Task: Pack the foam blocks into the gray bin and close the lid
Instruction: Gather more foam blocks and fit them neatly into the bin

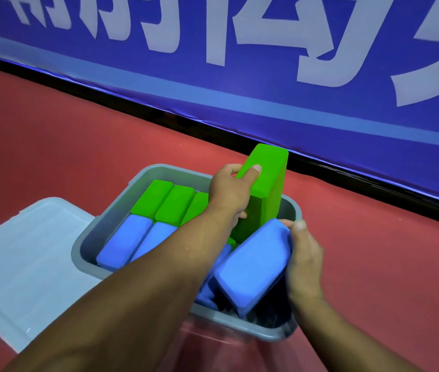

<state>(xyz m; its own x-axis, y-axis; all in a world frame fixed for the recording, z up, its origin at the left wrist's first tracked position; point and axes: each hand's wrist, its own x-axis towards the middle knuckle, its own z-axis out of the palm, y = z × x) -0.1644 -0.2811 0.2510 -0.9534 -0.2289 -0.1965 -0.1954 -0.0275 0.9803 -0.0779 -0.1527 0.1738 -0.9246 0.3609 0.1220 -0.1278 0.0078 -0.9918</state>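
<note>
The gray bin stands on the red floor with green blocks in its far row and blue blocks in its near row. My left hand grips a tall green block that stands upright and tilted at the bin's right end. My right hand holds a blue block slanted over the bin's near right corner. My left forearm crosses the bin and hides part of the rows.
The translucent lid lies flat on the floor to the left of the bin. A blue banner with white characters runs along the back, above a black strip. Red floor surrounds the bin.
</note>
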